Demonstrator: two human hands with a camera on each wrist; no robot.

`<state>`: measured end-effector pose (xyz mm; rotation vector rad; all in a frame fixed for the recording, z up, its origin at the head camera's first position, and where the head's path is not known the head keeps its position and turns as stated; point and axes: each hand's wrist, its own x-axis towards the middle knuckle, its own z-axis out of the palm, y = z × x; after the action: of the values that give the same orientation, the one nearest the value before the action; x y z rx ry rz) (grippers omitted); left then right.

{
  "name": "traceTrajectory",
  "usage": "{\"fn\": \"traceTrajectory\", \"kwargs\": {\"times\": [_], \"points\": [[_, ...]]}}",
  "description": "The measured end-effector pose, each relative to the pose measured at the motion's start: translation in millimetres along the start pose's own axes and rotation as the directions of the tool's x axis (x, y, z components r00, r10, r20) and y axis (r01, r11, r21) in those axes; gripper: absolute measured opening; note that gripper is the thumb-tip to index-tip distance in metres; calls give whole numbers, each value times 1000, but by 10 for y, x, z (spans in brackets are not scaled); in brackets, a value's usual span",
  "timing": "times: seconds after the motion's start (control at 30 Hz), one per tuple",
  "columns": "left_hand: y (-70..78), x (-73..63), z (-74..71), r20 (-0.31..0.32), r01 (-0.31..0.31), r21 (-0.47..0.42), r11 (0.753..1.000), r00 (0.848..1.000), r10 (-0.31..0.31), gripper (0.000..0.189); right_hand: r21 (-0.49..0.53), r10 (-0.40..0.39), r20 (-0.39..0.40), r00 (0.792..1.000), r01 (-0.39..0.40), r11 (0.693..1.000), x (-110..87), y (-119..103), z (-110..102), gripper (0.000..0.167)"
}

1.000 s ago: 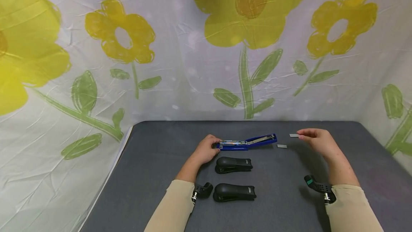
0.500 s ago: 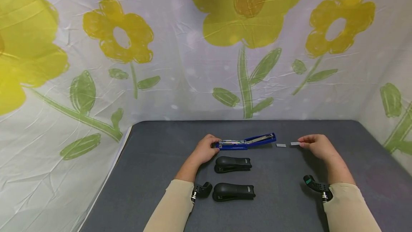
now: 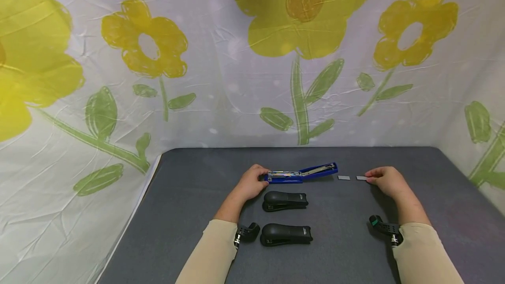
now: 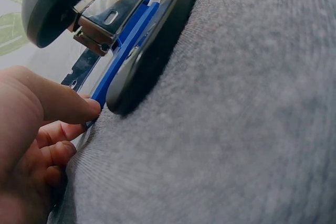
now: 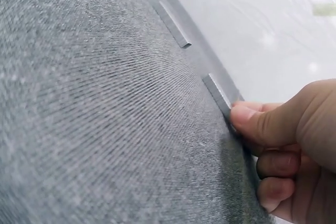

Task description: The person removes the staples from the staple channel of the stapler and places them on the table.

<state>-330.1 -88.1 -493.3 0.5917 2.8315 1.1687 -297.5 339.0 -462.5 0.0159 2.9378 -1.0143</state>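
Note:
A blue stapler [image 3: 285, 179] lies opened out at the back of the table, its top arm swung to the right and its metal channel showing. My left hand [image 3: 251, 183] pinches its left end between thumb and fingers; in the left wrist view the thumb presses on the blue base [image 4: 118, 61]. To the right, my right hand [image 3: 388, 181] pinches the right end of a strip of staples [image 3: 360, 178], which is down at the cloth surface. A second strip of staples [image 3: 343, 178] lies between that one and the stapler, also seen in the right wrist view.
Two black staplers lie nearer me in a column below the blue one: the farther black stapler [image 3: 285, 201] and the nearer black stapler [image 3: 286, 235]. Grey cloth covers the table [image 3: 339, 257]. A flower-printed curtain [image 3: 221, 78] hangs behind it.
My right hand has come down and towards me, bringing its strip of staples from above the surface to lie in line with the other strip. The left hand has stayed on the blue stapler.

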Motion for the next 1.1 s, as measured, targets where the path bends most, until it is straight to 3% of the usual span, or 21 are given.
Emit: {"fn": "traceTrajectory", "kwargs": {"times": [0.27, 0.47, 0.7, 0.93, 1.1], "points": [[8, 3, -18, 2, 0, -36, 999, 1000, 0, 35, -16, -93, 15, 996, 93, 996, -72, -111, -115, 33], [-1, -39, -59, 41, -26, -109, 994, 999, 30, 42, 14, -93, 9, 996, 93, 996, -223, -452, -207, 46], [-27, -242, -178, 88, -9, -219, 976, 996, 28, 57, 79, -150, 15, 989, 149, 986, -354, -1001, -202, 44], [24, -484, -240, 112, -27, -192, 981, 992, 50, 50, 110, -199, 55, 979, 192, 975, -415, -1418, -15, 37], [42, -631, -223, 139, -33, -185, 982, 989, 59, 43, 155, -264, 114, 958, 246, 957, -426, -1668, 199, 30]]}}
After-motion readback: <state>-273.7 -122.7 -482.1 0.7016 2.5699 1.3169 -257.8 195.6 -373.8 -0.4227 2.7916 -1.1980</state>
